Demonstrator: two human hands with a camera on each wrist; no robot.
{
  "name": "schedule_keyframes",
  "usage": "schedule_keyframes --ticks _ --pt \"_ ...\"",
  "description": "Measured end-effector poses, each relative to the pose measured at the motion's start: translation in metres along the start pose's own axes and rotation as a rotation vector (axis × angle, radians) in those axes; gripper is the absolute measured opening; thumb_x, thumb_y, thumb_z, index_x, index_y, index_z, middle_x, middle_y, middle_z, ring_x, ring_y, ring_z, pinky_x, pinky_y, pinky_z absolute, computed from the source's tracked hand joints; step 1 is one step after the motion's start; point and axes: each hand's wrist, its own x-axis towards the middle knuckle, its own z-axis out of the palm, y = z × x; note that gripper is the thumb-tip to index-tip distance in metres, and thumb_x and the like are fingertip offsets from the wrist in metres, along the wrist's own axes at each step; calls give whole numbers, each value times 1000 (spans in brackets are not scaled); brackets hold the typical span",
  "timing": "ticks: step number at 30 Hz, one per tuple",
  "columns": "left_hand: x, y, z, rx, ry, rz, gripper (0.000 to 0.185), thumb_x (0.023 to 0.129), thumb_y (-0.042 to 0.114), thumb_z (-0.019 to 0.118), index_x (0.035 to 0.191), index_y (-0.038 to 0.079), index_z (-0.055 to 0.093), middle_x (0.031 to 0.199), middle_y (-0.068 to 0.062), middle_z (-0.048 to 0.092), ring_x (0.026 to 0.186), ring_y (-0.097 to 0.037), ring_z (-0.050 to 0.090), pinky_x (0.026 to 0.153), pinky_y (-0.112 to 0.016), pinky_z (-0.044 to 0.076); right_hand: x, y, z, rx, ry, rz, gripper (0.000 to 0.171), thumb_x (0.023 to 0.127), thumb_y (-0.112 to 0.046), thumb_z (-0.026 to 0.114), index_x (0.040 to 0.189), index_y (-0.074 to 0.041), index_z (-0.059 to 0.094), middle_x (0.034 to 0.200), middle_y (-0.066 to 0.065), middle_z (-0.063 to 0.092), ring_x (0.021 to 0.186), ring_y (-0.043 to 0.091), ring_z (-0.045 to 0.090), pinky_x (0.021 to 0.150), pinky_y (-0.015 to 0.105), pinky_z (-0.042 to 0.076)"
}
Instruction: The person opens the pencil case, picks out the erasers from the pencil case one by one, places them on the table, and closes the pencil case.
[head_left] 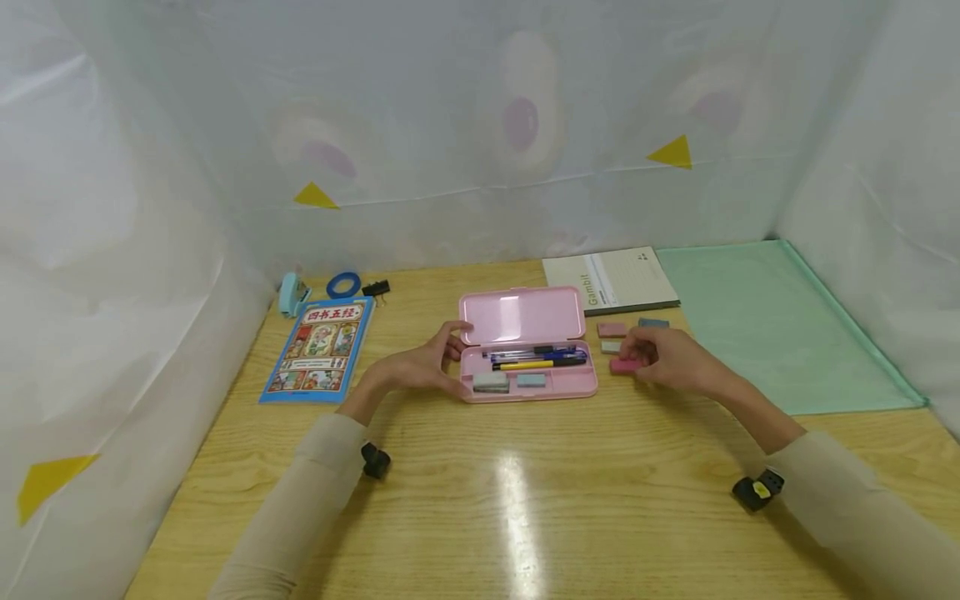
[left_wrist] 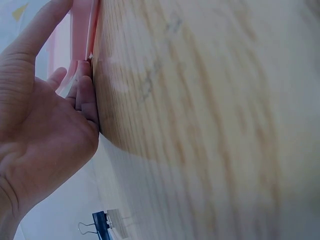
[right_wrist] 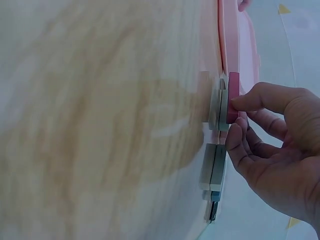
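The wooden worktop [head_left: 525,500] has broad bare room in front of the hands, while white sheeting closes its left, rear and right edges. A green mat [head_left: 780,325] covers the right rear part. At centre the pink pencil case [head_left: 528,346] lies open, holding pens and two erasers. The left hand [head_left: 423,367] braces its left end, thumb and fingers spread round the corner. The right hand [head_left: 667,357] pinches a pink eraser [head_left: 624,365] just right of the case, beside three other erasers.
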Motion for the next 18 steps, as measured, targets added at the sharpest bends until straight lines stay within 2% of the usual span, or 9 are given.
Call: schedule_keyframes --ticks 7,15,18 --pt "1 -1 0 15 1 6 108 81 23 91 159 25 16 134 -12 41 123 -27 40 108 -41 35 3 -2 1 29 7 3 23 85 4 78 103 -8 71 90 5 63 78 18 51 67 29 44" --pt "1 -1 1 14 -4 11 108 81 23 91 159 26 17 134 -12 40 124 -27 40 109 -42 35 4 -7 -2 47 32 -13 18 88 -7 83 103 -8 73 99 5 71 82 17 58 72 29 49" --pt "1 -2 0 16 -6 8 107 81 24 90 159 26 16 134 -12 40 124 -27 40 110 -42 35 7 -11 2 68 32 -46 21 89 -9 83 106 -5 73 101 6 73 85 16 62 75 28 52"
